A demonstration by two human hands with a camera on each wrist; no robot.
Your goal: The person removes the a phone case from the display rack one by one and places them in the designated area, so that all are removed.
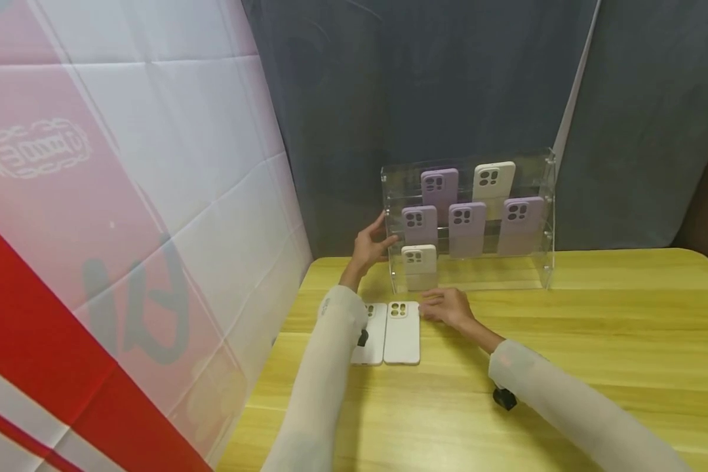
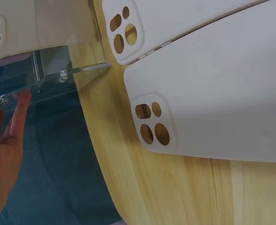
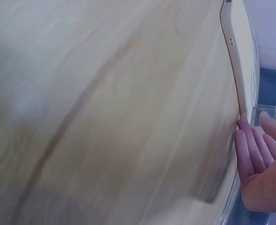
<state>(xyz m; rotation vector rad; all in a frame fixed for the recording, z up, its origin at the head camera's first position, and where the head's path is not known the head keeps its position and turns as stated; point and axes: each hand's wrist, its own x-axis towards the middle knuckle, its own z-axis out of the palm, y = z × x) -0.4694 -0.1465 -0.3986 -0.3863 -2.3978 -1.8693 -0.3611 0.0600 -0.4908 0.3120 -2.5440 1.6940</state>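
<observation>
A clear plastic rack (image 1: 545, 216) stands on a wooden table (image 1: 596, 328), holding purple and white phone cases. The left hand (image 1: 370, 246) rests against the rack's left edge, fingers straight and slightly spread, holding nothing. In front of the rack, two white phone cases (image 1: 402, 331) lie flat, side by side. The right hand (image 1: 446, 307) lies on the table just right of them, fingers relaxed and together, fingertips (image 3: 243, 136) touching the nearer case's edge.

Acrylic rack (image 1: 547, 216) blocks table rear – two white cases (image 1: 401, 331) front-left; right tabletop (image 1: 613, 314) open.
</observation>
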